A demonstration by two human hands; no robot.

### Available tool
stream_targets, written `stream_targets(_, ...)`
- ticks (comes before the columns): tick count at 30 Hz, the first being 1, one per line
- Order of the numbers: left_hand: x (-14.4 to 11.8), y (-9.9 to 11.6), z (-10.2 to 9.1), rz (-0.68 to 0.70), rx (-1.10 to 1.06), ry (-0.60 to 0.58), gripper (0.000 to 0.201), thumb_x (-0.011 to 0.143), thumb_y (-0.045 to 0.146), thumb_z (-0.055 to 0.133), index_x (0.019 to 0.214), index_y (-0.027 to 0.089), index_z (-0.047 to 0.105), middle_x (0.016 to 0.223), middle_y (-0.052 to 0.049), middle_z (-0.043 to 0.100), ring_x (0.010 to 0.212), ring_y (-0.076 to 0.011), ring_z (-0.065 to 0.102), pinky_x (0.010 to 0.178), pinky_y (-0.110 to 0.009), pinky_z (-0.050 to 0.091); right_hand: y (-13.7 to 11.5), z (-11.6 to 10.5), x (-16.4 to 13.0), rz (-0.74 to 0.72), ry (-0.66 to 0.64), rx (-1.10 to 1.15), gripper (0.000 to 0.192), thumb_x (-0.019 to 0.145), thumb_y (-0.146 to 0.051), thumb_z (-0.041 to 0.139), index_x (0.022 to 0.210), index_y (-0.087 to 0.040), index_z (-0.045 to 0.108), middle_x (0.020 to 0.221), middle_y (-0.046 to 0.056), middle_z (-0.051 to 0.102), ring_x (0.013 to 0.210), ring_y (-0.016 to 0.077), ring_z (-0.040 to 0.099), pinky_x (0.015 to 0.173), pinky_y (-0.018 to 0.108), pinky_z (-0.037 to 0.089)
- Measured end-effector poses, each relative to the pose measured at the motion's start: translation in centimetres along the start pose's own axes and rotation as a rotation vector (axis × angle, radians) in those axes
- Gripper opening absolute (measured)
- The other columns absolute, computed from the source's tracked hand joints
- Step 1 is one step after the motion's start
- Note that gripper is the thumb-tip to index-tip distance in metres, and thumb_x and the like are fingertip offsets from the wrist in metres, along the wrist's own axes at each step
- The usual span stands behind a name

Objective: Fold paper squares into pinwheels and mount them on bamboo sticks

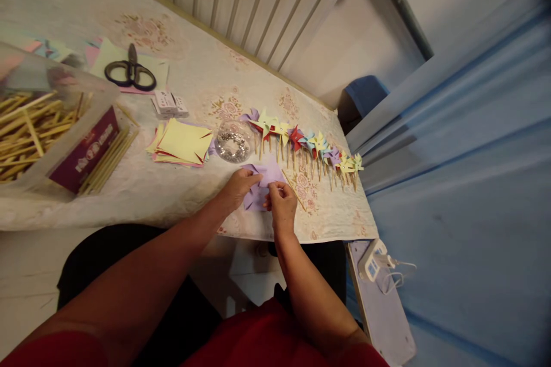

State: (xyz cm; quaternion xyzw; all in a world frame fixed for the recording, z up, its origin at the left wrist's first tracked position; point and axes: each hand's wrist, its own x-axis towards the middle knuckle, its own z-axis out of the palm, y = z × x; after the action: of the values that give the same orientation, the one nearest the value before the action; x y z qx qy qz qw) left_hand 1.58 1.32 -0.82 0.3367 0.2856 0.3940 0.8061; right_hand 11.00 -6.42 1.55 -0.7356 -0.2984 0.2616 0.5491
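A purple paper square (269,175) lies near the table's front edge, partly folded into a pinwheel shape. My left hand (238,186) presses on its left side with fingers over the paper. My right hand (280,200) pinches a folded corner near the paper's middle. A thin wooden stick (295,190) lies just right of the paper. Behind it stands a small clear dish of shiny pins (233,143), and a row of finished coloured pinwheels (307,146) on sticks stretches to the right.
A stack of yellow and pink paper squares (183,142) lies left of the dish. Black scissors (130,71) rest on paper farther back. A clear box of wooden sticks (30,126) stands at left. A white charger (375,261) sits below the table's right corner.
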Motion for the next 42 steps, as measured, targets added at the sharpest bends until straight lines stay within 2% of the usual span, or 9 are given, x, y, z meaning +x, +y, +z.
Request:
stream_targets(5,0.0,0.6,0.0,-0.009,0.023,0.036,0.016,0.064,0.024,0.073,0.062,0.014,0.062,0.055,0.000,0.060,0.047,-0.0097,0.052,0.047,-0.021,0.038,-0.4,-2.8,0.9,-0.143,0.171,-0.060,0.020,0.076,-0.039,0.062,0.080,-0.019,0.063,0.057,-0.007,0.054,0.045,0.0089,0.046,0.045,0.022,0.036)
stream_targets(7,0.0,0.8,0.0,-0.025,0.044,0.031,0.016,0.065,0.024,0.073,0.063,0.013,0.062,0.056,0.000,0.060,0.047,-0.0096,0.051,0.047,-0.021,0.037,-0.9,-3.8,1.8,-0.164,0.180,-0.057,0.022,0.076,-0.041,0.062,0.076,-0.019,0.062,0.058,-0.006,0.053,0.049,0.0091,0.045,0.048,0.022,0.037)
stream_targets(9,0.0,0.8,-0.1,-0.048,0.078,-0.018,0.017,0.065,0.025,0.074,0.065,0.013,0.063,0.055,0.000,0.060,0.047,-0.0091,0.051,0.047,-0.020,0.036,-1.5,-4.4,2.7,-0.125,0.087,-0.038,0.027,0.074,-0.045,0.064,0.074,-0.018,0.063,0.061,-0.004,0.056,0.053,0.0097,0.047,0.052,0.023,0.040)
stream_targets(14,0.2,0.4,-0.6,-0.085,0.106,-0.193,0.025,0.062,0.029,0.076,0.076,0.011,0.066,0.065,-0.002,0.065,0.056,-0.0115,0.058,0.054,-0.022,0.043,-2.1,-4.4,3.9,0.060,-0.306,0.026,0.033,0.064,-0.048,0.076,0.075,-0.017,0.069,0.066,-0.002,0.064,0.060,0.0113,0.054,0.061,0.024,0.043)
stream_targets(18,0.3,0.1,-0.7,-0.126,0.149,-0.237,0.024,0.061,0.028,0.076,0.076,0.012,0.067,0.068,-0.004,0.067,0.059,-0.0134,0.060,0.057,-0.024,0.046,-1.8,-3.7,4.2,0.110,-0.434,0.009,0.031,0.060,-0.040,0.080,0.079,-0.016,0.074,0.070,0.000,0.070,0.060,0.0127,0.057,0.062,0.026,0.044)
stream_targets(33,-0.1,0.6,-0.3,-0.131,0.290,-0.283,0.011,0.060,0.017,0.071,0.070,0.013,0.067,0.065,-0.001,0.065,0.054,-0.0112,0.055,0.051,-0.021,0.038,-0.8,-3.5,4.7,0.054,-0.476,-0.243,0.017,0.059,-0.028,0.071,0.071,-0.016,0.070,0.061,-0.003,0.066,0.053,0.0121,0.054,0.053,0.023,0.040)
stream_targets(36,0.0,0.5,-0.6,-0.138,0.292,-0.247,0.011,0.060,0.016,0.072,0.069,0.014,0.065,0.062,0.001,0.062,0.052,-0.0099,0.052,0.048,-0.020,0.035,-0.9,-3.6,4.7,0.024,-0.502,-0.262,0.014,0.061,-0.028,0.069,0.071,-0.017,0.068,0.059,-0.003,0.064,0.052,0.0119,0.053,0.051,0.023,0.038)
stream_targets(39,0.0,0.5,-0.8,-0.166,0.198,-0.231,0.014,0.062,0.018,0.075,0.066,0.014,0.062,0.059,0.002,0.057,0.050,-0.0089,0.049,0.048,-0.020,0.036,-1.1,-3.4,4.6,0.029,-0.460,-0.229,0.015,0.060,-0.030,0.069,0.068,-0.017,0.067,0.058,-0.004,0.062,0.051,0.0119,0.052,0.051,0.023,0.039)
stream_targets(42,-0.1,0.8,-0.7,-0.189,-0.003,-0.214,0.020,0.068,0.027,0.078,0.073,0.014,0.064,0.069,-0.001,0.061,0.060,-0.0120,0.057,0.058,-0.023,0.046,-0.9,-3.0,4.6,0.047,-0.383,-0.118,0.020,0.059,-0.032,0.069,0.073,-0.017,0.067,0.064,-0.002,0.066,0.056,0.0138,0.056,0.056,0.025,0.044)
